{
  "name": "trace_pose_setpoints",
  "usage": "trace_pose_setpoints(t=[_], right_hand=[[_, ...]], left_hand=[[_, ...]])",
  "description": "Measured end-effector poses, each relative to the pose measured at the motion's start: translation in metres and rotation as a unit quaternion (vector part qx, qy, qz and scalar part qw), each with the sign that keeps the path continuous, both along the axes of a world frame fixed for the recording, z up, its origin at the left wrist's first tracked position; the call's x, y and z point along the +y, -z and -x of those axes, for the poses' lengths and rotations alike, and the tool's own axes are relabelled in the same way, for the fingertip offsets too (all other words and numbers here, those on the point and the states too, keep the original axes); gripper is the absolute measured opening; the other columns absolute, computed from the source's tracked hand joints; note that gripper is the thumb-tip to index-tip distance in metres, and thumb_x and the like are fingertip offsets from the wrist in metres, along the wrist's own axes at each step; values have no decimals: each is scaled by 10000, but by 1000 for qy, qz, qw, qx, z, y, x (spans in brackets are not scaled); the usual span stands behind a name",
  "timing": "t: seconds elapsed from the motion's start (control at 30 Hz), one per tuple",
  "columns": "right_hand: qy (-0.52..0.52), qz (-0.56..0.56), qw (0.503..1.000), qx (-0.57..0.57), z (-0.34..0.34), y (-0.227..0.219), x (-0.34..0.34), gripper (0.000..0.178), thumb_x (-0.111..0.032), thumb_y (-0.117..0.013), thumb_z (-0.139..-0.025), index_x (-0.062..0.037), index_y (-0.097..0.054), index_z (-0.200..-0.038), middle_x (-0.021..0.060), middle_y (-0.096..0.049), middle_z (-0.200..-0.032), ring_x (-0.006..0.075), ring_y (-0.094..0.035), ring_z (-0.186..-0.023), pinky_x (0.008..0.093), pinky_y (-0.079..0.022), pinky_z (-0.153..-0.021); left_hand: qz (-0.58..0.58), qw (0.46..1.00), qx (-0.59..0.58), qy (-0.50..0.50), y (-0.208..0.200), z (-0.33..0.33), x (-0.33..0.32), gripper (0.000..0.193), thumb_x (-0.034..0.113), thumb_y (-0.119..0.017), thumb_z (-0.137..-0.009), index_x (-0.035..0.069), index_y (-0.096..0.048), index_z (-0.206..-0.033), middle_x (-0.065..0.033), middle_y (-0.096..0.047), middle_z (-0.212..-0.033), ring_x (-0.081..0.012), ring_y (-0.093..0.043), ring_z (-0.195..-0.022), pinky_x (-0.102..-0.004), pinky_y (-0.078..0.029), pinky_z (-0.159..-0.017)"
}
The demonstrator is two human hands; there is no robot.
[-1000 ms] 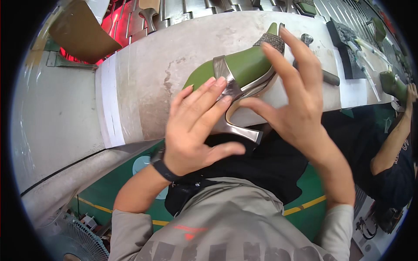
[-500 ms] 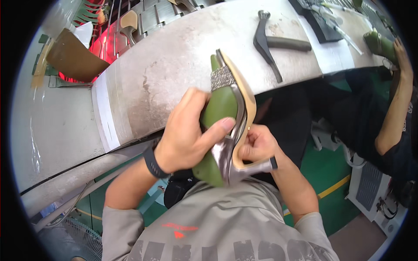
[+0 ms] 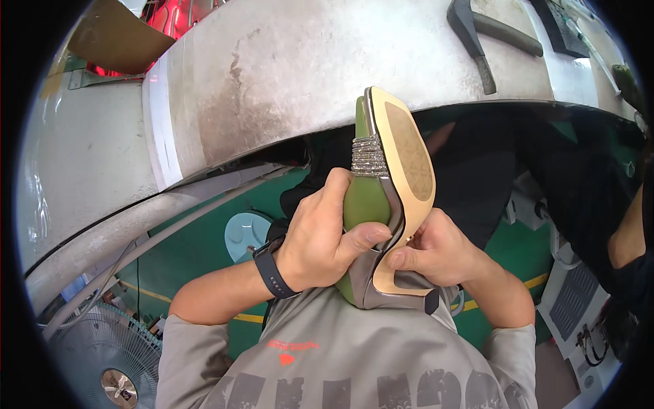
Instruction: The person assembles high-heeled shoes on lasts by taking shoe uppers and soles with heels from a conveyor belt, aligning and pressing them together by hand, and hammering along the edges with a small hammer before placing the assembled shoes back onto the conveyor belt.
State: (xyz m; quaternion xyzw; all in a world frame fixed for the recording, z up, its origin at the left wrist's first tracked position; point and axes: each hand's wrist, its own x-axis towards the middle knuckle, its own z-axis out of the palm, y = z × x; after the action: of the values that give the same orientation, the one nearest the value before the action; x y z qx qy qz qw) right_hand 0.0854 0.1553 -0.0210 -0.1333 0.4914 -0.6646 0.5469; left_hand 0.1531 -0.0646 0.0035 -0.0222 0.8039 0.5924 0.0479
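Note:
A high-heeled sandal [image 3: 411, 153] is mounted on a green shoe last [image 3: 366, 204], toe pointing away from me and sole turned to the right. It has a beige sole, a glittery silver band [image 3: 368, 157] across the front and a metallic grey heel. My left hand [image 3: 317, 238] wraps round the last from the left, its thumb across the sandal's side. On the other side, my right hand [image 3: 439, 251] is closed at the arch, just in front of the heel, thumb and fingers pressed together. Whether those fingertips pinch some small part is hidden.
A curved whitish worktable [image 3: 272, 75] runs beyond the sandal, with a hammer [image 3: 473, 41] and a black block [image 3: 562, 31] on it. A brown panel [image 3: 119, 41] stands by a red-lit rack. Below are a fan [image 3: 102, 361] and a pale blue stool [image 3: 245, 232]. Another person's arm [image 3: 627, 235] is at right.
The sandal has turned so that its sole shows more, and its toe has drawn back from over the worktable. Both hands keep their hold. The view has shifted; the hammer appears farther right.

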Motion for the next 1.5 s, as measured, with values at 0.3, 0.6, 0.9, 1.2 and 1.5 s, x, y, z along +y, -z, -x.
trace_pose_setpoints(t=[0.3,0.6,0.9,1.2,1.5], right_hand=[[17,-54,997,50,-8,-8,-1,347,-246,-825,-965,24,-688,-1137,20,-728,-882,45,-635,-778,265,-543,-674],[114,36,993,-6,4,-31,-45,415,-196,-889,-912,31,-694,-1200,48,-753,-1031,89,-689,-919,296,-584,-810],[19,-151,913,379,84,-68,-77,210,-140,-750,-1001,27,-733,-1129,134,-783,-1004,143,-744,-923,328,-589,-799],[68,-98,554,824,168,-91,-101,911,-382,-941,-663,-99,-622,-1469,153,-559,-1530,386,-535,-1386,573,-441,-1129],[14,-120,654,746,167,-99,-127,769,-332,-972,-666,-89,-675,-1333,124,-638,-1384,396,-513,-1412,647,-349,-1184]], left_hand=[[61,998,-4,4,-2,2,3,686,577,-745,-954,-38,-498,-1130,-225,-675,-897,-449,-705,-795,-462,-552,-668],[50,998,32,3,-55,42,-33,562,476,-778,-951,-25,-603,-1137,-233,-715,-937,-458,-719,-873,-445,-568,-761],[298,931,127,168,-70,124,-128,1036,515,-899,-792,18,-427,-1569,-218,-552,-1462,-418,-524,-1350,-517,-398,-1135],[262,946,142,130,-55,132,-130,939,386,-869,-813,30,-440,-1569,-197,-574,-1427,-398,-549,-1307,-489,-395,-1137],[266,951,140,78,-55,119,-126,788,314,-817,-840,14,-502,-1498,-177,-593,-1364,-380,-562,-1236,-473,-411,-1070]])
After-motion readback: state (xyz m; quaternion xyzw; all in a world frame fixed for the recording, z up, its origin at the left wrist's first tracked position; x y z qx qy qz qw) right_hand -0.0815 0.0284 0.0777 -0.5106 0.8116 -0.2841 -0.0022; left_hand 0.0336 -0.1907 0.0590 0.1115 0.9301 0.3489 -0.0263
